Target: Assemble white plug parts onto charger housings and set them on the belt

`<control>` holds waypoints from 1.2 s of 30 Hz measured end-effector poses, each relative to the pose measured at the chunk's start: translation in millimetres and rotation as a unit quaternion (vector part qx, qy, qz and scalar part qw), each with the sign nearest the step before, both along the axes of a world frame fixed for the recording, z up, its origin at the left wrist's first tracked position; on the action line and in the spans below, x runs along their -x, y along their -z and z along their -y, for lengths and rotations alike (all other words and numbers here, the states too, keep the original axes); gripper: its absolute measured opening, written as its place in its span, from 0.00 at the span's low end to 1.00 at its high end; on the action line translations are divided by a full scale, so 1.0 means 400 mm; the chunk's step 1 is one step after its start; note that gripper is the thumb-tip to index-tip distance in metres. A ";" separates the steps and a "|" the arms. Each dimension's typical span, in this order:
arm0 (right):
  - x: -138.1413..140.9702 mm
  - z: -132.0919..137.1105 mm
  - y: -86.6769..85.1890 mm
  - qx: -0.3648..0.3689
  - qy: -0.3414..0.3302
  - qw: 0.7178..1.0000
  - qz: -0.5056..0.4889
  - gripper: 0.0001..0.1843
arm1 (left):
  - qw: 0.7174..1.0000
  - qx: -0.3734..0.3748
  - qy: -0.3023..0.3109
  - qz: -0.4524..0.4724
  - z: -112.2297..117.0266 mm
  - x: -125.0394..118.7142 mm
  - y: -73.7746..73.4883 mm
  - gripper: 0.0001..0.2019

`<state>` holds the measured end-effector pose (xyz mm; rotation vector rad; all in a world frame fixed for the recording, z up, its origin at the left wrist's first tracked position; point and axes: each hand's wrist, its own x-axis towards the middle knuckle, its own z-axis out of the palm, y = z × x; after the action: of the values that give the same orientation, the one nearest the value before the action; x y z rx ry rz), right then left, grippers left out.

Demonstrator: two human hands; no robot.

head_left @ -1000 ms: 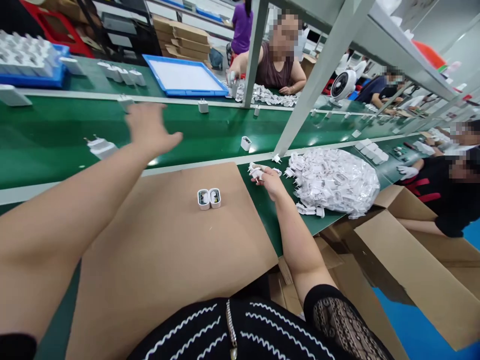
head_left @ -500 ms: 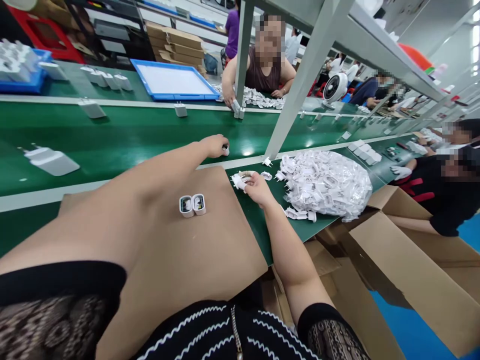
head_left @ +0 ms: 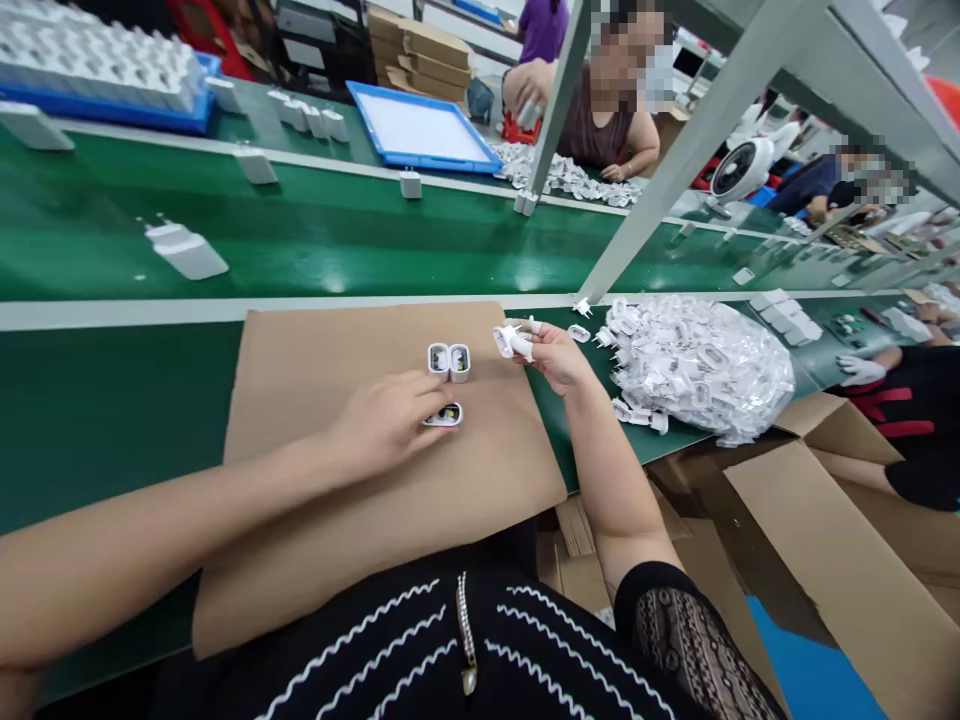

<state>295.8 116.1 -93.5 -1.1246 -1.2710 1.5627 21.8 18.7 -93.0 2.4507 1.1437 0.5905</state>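
My left hand (head_left: 397,415) is closed around an open-ended white charger housing (head_left: 448,414), low over the cardboard sheet (head_left: 330,350); parts show inside its opening. Just beyond it, two more white charger housings (head_left: 449,361) stand side by side on the cardboard, open ends up. Over the sheet's right edge, my right hand (head_left: 551,355) pinches a few white plug caps (head_left: 508,341), their oval rims and pins showing between the fingers. How many caps it holds I cannot tell. A loose plug cap (head_left: 578,332) lies on the green bench just beyond that hand.
A clear plastic bag of plug caps (head_left: 697,360) sits at right, beside open cardboard boxes (head_left: 840,540). Chargers (head_left: 187,250) lie along the green belt (head_left: 337,245). A slanted metal post (head_left: 675,170) rises by the bench. Across the belt, a person (head_left: 607,120) sits near a blue tray (head_left: 427,130).
My left hand has come back from the belt to the cardboard with a charger housing in it. My right hand keeps its plug caps, turned slightly. The camera view has shifted.
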 end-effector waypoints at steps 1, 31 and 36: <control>0.012 0.014 -0.012 -0.007 -0.013 1.000 0.012 0.23 | 1.000 0.005 -0.013 0.005 0.007 0.004 0.030 0.16; 0.227 0.261 -0.041 -0.412 -0.143 0.722 0.538 0.15 | 0.953 0.126 -0.018 0.275 -0.009 0.030 0.148 0.15; 0.231 0.266 -0.042 -0.388 -0.140 0.736 0.537 0.15 | 0.951 0.121 -0.019 0.283 -0.005 0.027 0.142 0.15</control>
<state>203.5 9.6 -76.8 -1.2677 -2.6132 0.2274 10.9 20.7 -149.7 1.8736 0.9525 1.0150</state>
